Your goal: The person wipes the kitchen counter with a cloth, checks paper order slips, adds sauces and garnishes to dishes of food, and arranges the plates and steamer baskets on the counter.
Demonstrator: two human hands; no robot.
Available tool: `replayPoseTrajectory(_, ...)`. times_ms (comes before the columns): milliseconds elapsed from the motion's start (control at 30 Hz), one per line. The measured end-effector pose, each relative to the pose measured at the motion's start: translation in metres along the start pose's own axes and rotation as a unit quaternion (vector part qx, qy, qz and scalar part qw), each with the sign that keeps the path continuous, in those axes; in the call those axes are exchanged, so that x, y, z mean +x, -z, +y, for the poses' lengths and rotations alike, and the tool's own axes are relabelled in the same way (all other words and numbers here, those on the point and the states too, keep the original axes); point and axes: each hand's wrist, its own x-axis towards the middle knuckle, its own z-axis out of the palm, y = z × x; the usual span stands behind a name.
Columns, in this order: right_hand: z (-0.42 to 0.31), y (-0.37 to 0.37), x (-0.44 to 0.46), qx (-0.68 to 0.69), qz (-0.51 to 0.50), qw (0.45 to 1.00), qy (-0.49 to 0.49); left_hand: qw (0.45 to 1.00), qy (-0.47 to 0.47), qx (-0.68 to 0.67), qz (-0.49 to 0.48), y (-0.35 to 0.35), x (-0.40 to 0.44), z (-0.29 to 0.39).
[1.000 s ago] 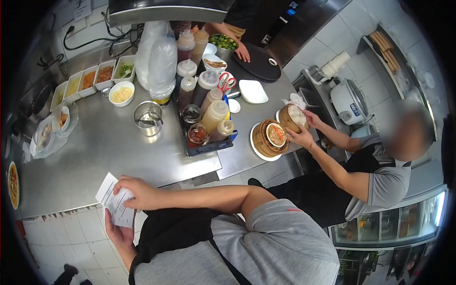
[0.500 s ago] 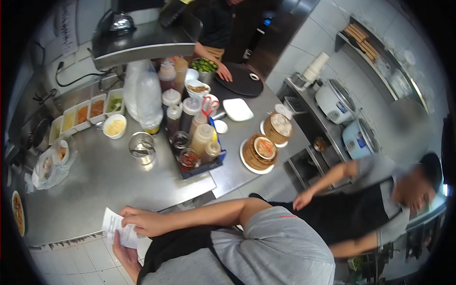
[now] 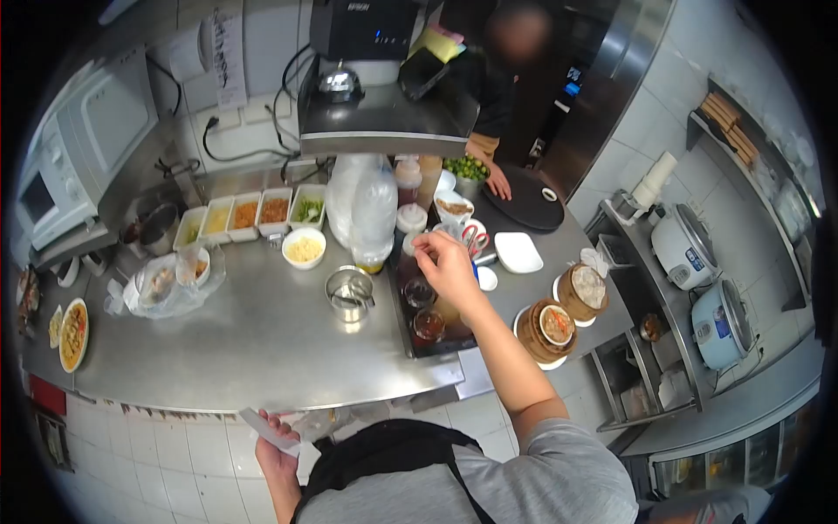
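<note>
Below the counter's front edge, my left hand (image 3: 278, 450) grips a white paper slip (image 3: 266, 430), seen nearly edge-on. My right hand (image 3: 443, 269) is raised over the dark caddy (image 3: 436, 346) of sauce bottles, fingers bent; whether anything is between the fingertips cannot be made out. It hides several bottles. Two open jars (image 3: 428, 325) of dark and red sauce show beside its wrist. Red-handled scissors (image 3: 474, 237) lie just right of the hand. A metal pot (image 3: 350, 293) with utensils stands left of the caddy.
Bamboo steamers (image 3: 546, 332) sit on plates at the right, near a white square dish (image 3: 518, 252). Topping trays (image 3: 247, 215) line the back. A noodle plate (image 3: 74, 335) is far left. A person's hand (image 3: 498, 182) rests by a black round tray (image 3: 528, 199). A metal shelf (image 3: 384, 131) overhangs.
My right hand has left the slip and moved right, over the caddy; my left hand still holds the slip. The co-worker at the right set down a steamer and moved away. The view has shifted.
</note>
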Motion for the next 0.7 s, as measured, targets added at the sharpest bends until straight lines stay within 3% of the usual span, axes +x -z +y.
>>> replayPoseTrajectory(33,0.029,0.0,0.011,-0.073,-0.009,0.997,0.02,1.0,0.013,-0.003,0.005,0.003,0.002,0.001)
replayPoseTrajectory(100,0.05,-0.003,0.021,-0.185,-0.065,0.98,-0.032,1.0,0.017,-0.004,0.006,0.002,0.003,0.002)
replayPoseTrajectory(433,0.064,-0.044,0.022,-0.212,-0.098,0.965,-0.117,0.999,0.039,-0.014,0.031,-0.017,0.006,-0.008)
replayPoseTrajectory(533,0.062,-0.041,0.02,-0.172,-0.053,0.978,-0.105,0.996,0.084,-0.016,0.041,-0.025,0.012,-0.004)
replayPoseTrajectory(700,0.019,0.016,0.014,-0.108,0.167,0.974,-0.105,0.994,0.091,0.046,0.045,-0.027,0.054,0.029)
